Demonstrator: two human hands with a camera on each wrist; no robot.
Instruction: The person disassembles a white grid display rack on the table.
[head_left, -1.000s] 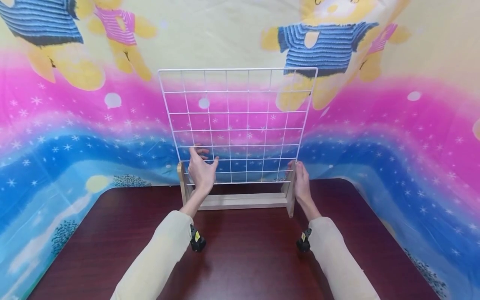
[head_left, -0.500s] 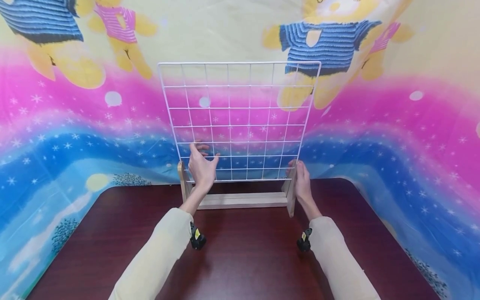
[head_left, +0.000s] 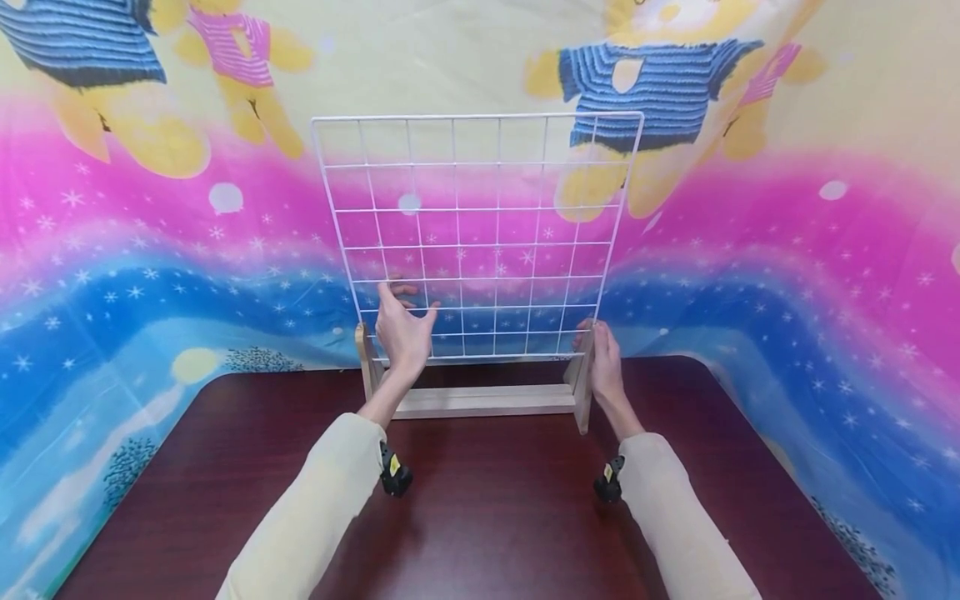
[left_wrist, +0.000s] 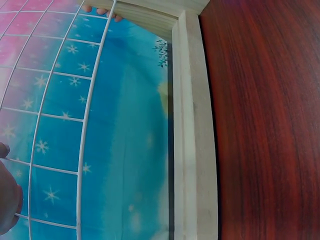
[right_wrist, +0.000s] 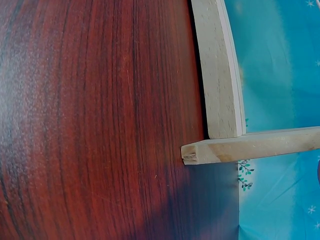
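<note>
A white wire grid panel (head_left: 480,210) stands upright between the two side posts of a pale wooden stand (head_left: 483,402). My left hand (head_left: 402,335) holds the grid at its lower left, thumb in front of the wires and fingers partly behind them. In the left wrist view only a small part of that hand (left_wrist: 7,197) shows at the edge. My right hand (head_left: 603,362) grips the top of the stand's right post (head_left: 582,383), its fingertips reaching round to the inner side. The panel's bottom wire hangs above the stand's crossbar (left_wrist: 192,130).
The stand rests toward the back of a dark red wooden table (head_left: 495,508). Close behind hangs a cloth (head_left: 750,208) printed with bears and snowflakes. A black wrist camera (head_left: 394,471) sits on the left wrist, another camera (head_left: 608,479) on the right.
The grid panel has risen, its top edge moving up more than its bottom wire. The left hand has shifted up slightly with it. The right hand and the stand stay almost still.
</note>
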